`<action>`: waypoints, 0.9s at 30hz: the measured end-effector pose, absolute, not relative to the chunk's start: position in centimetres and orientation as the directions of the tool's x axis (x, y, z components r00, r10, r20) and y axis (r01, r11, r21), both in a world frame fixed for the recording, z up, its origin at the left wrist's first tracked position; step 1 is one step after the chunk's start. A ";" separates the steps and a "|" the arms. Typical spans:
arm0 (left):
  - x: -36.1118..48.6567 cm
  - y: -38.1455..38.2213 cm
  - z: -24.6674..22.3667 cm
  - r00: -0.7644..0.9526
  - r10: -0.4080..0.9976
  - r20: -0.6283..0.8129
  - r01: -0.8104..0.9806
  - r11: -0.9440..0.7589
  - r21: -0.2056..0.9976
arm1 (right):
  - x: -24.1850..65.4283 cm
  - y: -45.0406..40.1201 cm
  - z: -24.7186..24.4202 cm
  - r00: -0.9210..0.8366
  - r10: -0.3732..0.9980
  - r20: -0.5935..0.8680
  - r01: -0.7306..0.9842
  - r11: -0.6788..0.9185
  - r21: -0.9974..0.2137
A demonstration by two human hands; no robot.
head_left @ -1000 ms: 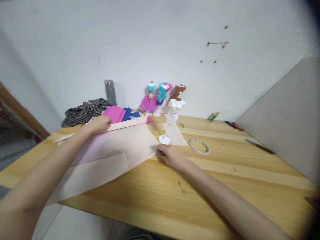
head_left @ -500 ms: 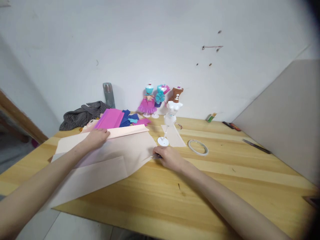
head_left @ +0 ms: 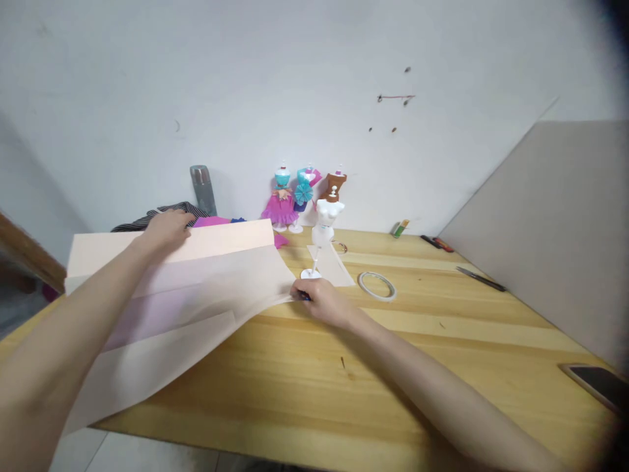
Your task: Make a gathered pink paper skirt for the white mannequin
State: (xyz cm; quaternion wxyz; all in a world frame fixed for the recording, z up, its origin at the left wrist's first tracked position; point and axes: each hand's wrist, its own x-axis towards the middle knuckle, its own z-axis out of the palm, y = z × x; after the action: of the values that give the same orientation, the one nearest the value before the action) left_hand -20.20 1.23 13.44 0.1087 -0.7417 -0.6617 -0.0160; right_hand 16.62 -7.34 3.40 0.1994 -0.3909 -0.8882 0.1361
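Observation:
A large pale peach sheet of paper with fold lines spreads over the left of the table, its far edge raised. My left hand is closed on that far edge. At the sheet's right corner my right hand is closed round a small dark blue object, mostly hidden by the fingers; the corner touches that hand. Just behind the right hand stands a small white dress form on a round base. A cut piece of pale paper lies beside it.
Dressed miniature forms and a brown one stand by the wall, with a grey flask further left. A tape roll, a craft knife, a glue stick and a phone lie to the right.
My left hand has moved up and to the left, lifting the sheet's far edge, which now hides most of the coloured papers. The view has turned slightly right, bringing the phone in.

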 end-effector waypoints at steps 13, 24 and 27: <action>-12.6 -16.1 8.0 0.289 0.895 -0.341 0.956 -0.286 0.061 | 17.6 -7.2 3.5 -0.680 0.700 0.218 0.605 0.704 -0.372; -12.0 -20.8 2.8 0.313 0.871 -0.379 0.920 -0.377 -0.107 | 20.7 -8.9 0.6 -0.787 0.597 0.155 0.521 0.778 -0.352; -12.1 -20.6 2.8 0.339 0.872 -0.354 0.907 -0.402 -0.122 | 21.2 -9.0 0.6 -0.780 0.606 0.156 0.535 0.775 -0.336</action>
State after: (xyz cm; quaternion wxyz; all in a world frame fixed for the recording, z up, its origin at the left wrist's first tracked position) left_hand -12.09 -20.64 2.77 -0.0482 -0.8167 -0.5446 0.1847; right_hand 21.17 -9.01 0.64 0.1286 -0.3056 -0.9333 0.1378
